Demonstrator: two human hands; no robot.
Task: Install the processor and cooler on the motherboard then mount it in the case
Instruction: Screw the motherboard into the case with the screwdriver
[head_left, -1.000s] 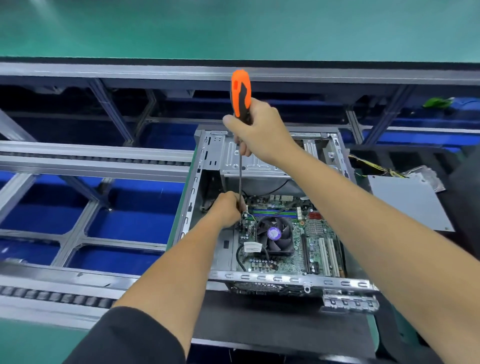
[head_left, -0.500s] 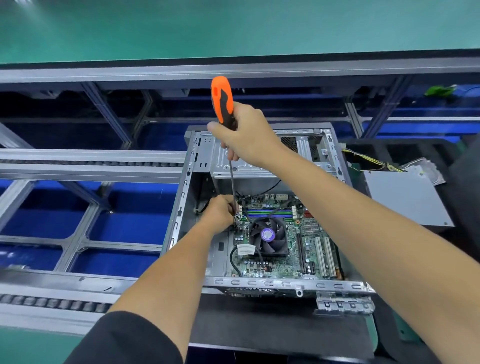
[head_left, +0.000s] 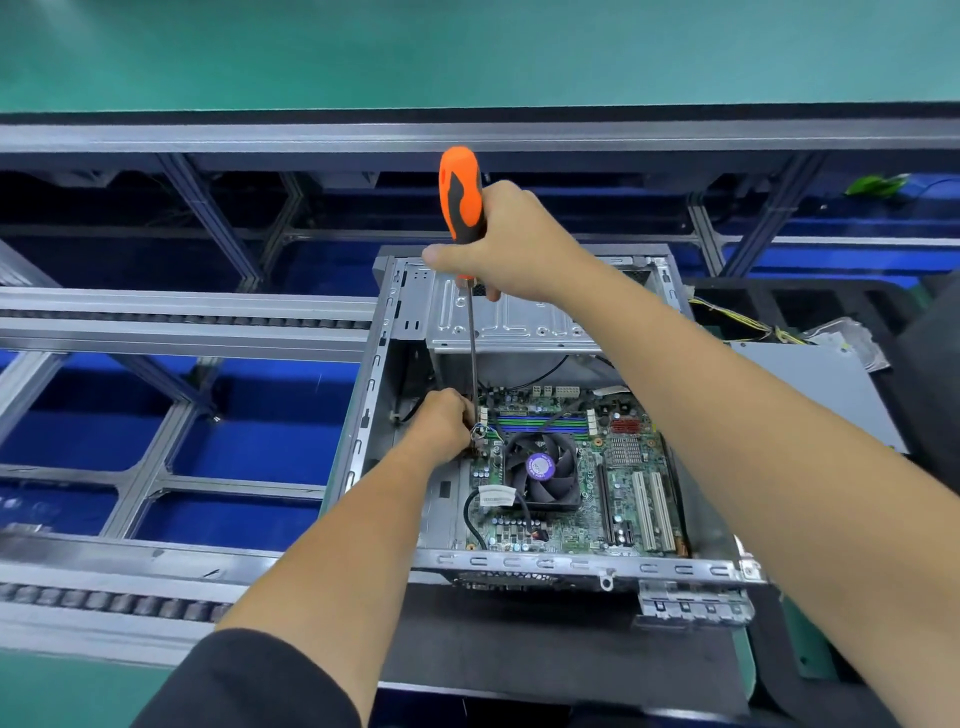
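Note:
An open metal case (head_left: 363, 415) lies on its side with a green motherboard (head_left: 623, 483) inside it. A black cooler fan (head_left: 543, 470) with a purple hub sits on the board. My right hand (head_left: 514, 244) grips the orange and black handle of a long screwdriver (head_left: 460, 192), held upright. Its shaft runs down to the board's far left corner. My left hand (head_left: 441, 418) is curled around the lower shaft there, and its fingers hide the tip.
A grey panel (head_left: 810, 384) with yellow wires lies right of the case. The case rests on a black mat (head_left: 519, 644). Conveyor rails (head_left: 182, 322) and blue floor gaps run to the left. A drive cage (head_left: 509, 317) fills the case's far end.
The view has shifted slightly, and the screwdriver handle leans a little more to the left. Both hands keep their hold at the board's corner.

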